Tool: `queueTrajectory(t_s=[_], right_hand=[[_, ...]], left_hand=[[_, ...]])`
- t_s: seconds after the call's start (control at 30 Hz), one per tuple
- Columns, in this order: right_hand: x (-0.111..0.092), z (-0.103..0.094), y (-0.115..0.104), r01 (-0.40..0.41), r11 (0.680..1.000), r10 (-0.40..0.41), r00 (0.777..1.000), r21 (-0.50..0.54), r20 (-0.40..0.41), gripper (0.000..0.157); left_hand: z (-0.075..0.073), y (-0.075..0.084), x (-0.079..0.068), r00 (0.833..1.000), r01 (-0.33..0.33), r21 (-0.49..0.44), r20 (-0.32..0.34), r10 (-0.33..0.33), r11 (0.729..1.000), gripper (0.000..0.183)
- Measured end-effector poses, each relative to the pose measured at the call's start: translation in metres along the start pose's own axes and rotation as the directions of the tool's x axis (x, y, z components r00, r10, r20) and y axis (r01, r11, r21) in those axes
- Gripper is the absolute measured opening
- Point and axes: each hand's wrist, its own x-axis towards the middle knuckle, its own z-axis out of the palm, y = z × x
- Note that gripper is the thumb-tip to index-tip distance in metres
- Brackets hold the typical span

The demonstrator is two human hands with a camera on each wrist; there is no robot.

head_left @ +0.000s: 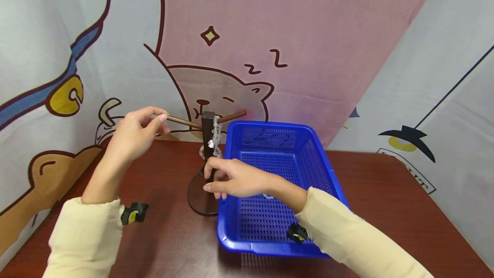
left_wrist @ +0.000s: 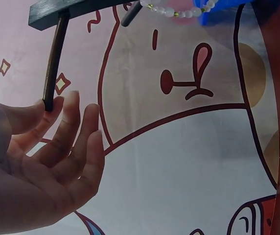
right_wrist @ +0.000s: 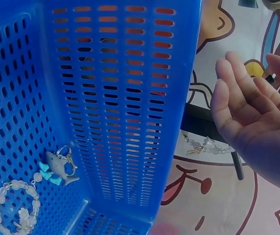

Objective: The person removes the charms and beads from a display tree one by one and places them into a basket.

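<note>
A dark wooden jewellery stand [head_left: 207, 136] with a round base [head_left: 198, 198] stands upright on the table. My left hand [head_left: 135, 134] pinches the tip of the stand's left peg [left_wrist: 56, 63] between thumb and index finger, the other fingers loosely bent. Clear beaded bracelets [head_left: 217, 130] hang from the right peg, near the post. My right hand [head_left: 239, 179] is in front of the lower post, over the basket's left rim, fingers loosely bent and holding nothing. It hides part of the post.
A blue plastic basket [head_left: 270, 249] stands right beside the stand. Inside lie a pale beaded bracelet [right_wrist: 2, 199] and a grey shark keychain [right_wrist: 57, 164]. A printed cloth [head_left: 328, 33] hangs behind the brown table [head_left: 166, 235].
</note>
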Motion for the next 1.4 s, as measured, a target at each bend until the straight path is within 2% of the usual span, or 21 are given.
queueTrajectory(t_s=[0.47,0.7,1.07,1.4], right_hand=[[-0.002,-0.002,-0.001,-0.029,1.0,0.029,1.0,-0.011,0.003,0.015],[-0.006,-0.009,-0.004,-0.027,0.999,0.027,1.0,-0.026,-0.012,0.015],[-0.007,-0.027,-0.01,0.028,0.998,-0.035,0.99,-0.053,-0.138,0.011],[-0.004,-0.036,-0.015,-0.03,0.995,-0.002,0.955,-0.1,-0.297,0.011]], left_hand=[[-0.001,0.0,0.001,0.999,0.033,0.012,0.028,-0.034,0.999,0.037],[-0.001,-0.001,0.001,0.998,0.042,0.012,0.037,-0.043,0.999,0.038],[0.0,-0.002,0.001,0.999,0.028,0.018,0.019,-0.028,0.999,0.037],[0.0,-0.003,0.001,1.0,-0.007,0.03,-0.01,0.008,1.0,0.035]])
